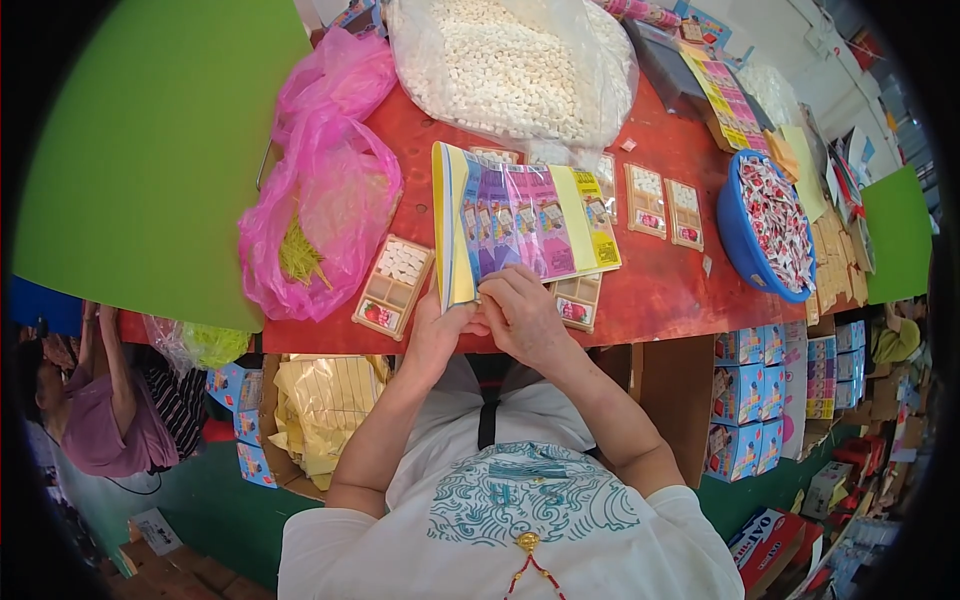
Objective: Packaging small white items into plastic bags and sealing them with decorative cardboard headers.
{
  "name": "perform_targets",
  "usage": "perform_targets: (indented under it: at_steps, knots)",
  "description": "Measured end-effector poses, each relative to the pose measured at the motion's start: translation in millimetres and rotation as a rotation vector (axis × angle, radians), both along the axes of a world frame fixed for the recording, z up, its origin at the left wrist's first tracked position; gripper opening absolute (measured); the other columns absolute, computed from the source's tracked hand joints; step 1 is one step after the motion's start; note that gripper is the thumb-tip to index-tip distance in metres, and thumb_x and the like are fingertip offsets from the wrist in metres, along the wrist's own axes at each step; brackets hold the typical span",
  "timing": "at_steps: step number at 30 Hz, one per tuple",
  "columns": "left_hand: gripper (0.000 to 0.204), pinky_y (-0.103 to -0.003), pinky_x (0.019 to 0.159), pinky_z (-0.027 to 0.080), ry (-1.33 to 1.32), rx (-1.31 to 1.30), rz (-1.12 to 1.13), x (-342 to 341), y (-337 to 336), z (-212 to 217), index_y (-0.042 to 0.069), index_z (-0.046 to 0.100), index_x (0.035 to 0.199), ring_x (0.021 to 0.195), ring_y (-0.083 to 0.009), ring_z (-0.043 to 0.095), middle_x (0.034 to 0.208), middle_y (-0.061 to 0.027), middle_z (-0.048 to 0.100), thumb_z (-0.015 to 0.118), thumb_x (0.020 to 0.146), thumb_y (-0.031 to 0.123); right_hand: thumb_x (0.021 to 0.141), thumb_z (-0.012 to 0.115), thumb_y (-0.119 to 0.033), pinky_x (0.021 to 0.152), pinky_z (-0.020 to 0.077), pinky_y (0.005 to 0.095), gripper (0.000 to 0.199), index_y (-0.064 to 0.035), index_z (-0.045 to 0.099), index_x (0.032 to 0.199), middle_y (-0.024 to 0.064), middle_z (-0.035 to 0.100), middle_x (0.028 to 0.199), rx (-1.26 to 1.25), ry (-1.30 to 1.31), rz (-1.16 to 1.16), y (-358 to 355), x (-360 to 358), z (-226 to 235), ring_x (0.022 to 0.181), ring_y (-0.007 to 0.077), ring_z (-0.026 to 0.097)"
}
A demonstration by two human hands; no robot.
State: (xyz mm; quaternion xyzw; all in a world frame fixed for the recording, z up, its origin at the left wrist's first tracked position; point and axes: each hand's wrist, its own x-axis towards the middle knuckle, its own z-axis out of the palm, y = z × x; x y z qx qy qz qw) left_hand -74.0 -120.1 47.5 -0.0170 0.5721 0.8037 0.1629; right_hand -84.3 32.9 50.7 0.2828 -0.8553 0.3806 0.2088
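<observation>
Card stack [520, 225]: a sheaf of printed cards, yellow and purple, in clear film, standing tilted on the red table [660, 290] with its lower edge at the near side, directly above both sets of fingers.
Left hand [435, 335]: fingers closed around the stack's lower left corner, thumb on the front, the rest hidden behind.
Right hand [520, 310]: fingertips pinched on the stack's bottom edge, just beside the left thumb; the two hands touch.
Left tray [393, 286]: a compartment tray holding white pellets, flat on the table, just left of the left fingers.
Near tray [578, 300]: another tray, partly hidden behind the stack, just right of the right fingers.
Far trays [665, 207]: two more trays side by side, beyond and right of the right fingers, near the stack's right edge.
Pink bags [320, 190]: crumpled plastic bags with yellow-green strips inside, well left of the left fingers.
Pellet bag [510, 65]: a large clear bag of white pellets, well beyond the fingers, behind the stack.
Blue basin [745, 240]: filled with red-and-white wrapped pieces, far right of the right fingers.
Green board [150, 150]: a flat panel, far left.
Boxes [745, 400]: blue cartons stacked under the table, right of the right forearm.
</observation>
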Motion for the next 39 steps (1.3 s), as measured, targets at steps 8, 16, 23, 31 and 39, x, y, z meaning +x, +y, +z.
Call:
perform_targets:
  at_steps: [8,16,23,31,39]
  knots:
    - [0.027,-0.029,0.063,0.056,-0.017,0.076,0.042,-5,0,8,-0.005,0.051,0.111,0.075,-0.0193,0.066,0.089,-0.0140,0.064,0.051,0.087,0.009,0.080,0.060,0.003,0.061,0.0486,0.0348,0.008,0.0010,0.058,0.088,0.0140,0.060,0.083,-0.126,-0.224,-0.030,-2,-6,2,0.073,0.0309,0.062]
    - [0.032,-0.032,0.059,0.055,-0.016,0.121,0.000,-35,-6,13,-0.004,0.050,0.110,0.066,-0.0244,0.066,0.078,-0.0167,0.064,0.052,0.090,0.021,0.084,0.058,-0.001,0.070,0.0483,0.0251,0.010,0.0008,0.065,0.091,0.0032,0.066,0.085,-0.692,-0.585,-0.105,60,-43,-3,0.078,0.0107,0.061]
    - [0.026,-0.031,0.054,0.053,0.122,0.109,0.017,-93,-20,47,-0.004,0.060,0.086,0.057,-0.0223,0.064,0.057,-0.0092,0.059,0.055,0.090,0.022,0.087,0.055,-0.010,0.083,0.0549,0.0457,0.018,0.0024,0.057,0.100,0.0173,0.064,0.101,-1.407,-0.430,0.077,168,-65,40,0.091,0.0272,0.065]
    - [0.028,-0.038,0.066,0.058,0.247,0.429,0.128,-178,-74,25,-0.002,0.057,0.087,0.069,-0.0281,0.066,0.071,-0.0119,0.062,0.042,0.098,0.020,0.090,0.052,-0.009,0.090,0.0512,0.0519,0.020,0.0049,0.057,0.104,0.0183,0.063,0.106,-1.625,-0.330,0.065,229,-23,41,0.098,0.0285,0.063]
    - [0.040,-0.041,0.095,0.044,0.043,0.253,0.431,-154,-55,-18,0.001,0.046,0.126,0.120,-0.0347,0.050,0.132,-0.0222,0.047,0.052,0.092,0.021,0.089,0.052,-0.003,0.072,0.0538,0.0294,0.012,0.0044,0.061,0.092,0.0130,0.066,0.087,-1.369,-0.465,-0.126,173,15,31,0.076,0.0168,0.065]
